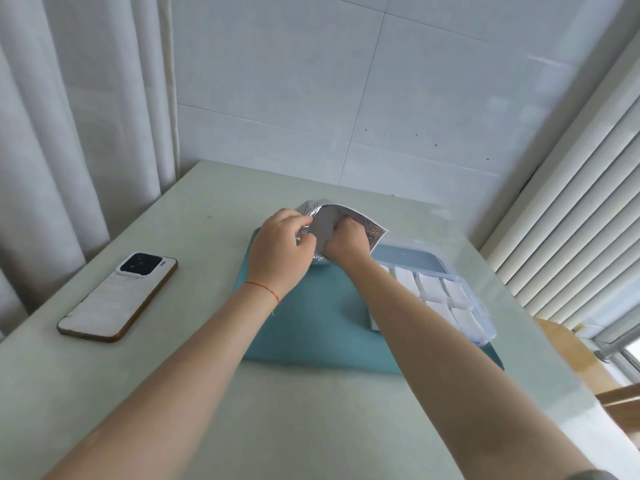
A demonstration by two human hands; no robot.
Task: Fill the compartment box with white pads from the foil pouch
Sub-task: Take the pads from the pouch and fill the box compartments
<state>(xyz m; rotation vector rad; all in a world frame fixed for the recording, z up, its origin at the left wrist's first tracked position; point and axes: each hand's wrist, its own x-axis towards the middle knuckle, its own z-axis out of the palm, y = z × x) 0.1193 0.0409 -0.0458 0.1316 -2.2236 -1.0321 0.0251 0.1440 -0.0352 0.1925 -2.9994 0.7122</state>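
**On the teal mat, both hands at the pouch**

Nearest you, the teal mat (311, 327) lies on the pale table (242, 427). Beyond it, your left hand (280, 252) pinches the foil pouch (323, 225) by its open edge; your right hand (346, 242) reaches inside, fingers hidden, so its grip cannot be told. Right of the pouch sits the compartment box (485, 323), white pads (433, 289) filling several cells. A phone (116, 299) lies left.

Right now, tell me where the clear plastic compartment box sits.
The clear plastic compartment box sits right of centre in the head view, on the teal mat's right edge, just beyond the right forearm, near the silver foil pouch.
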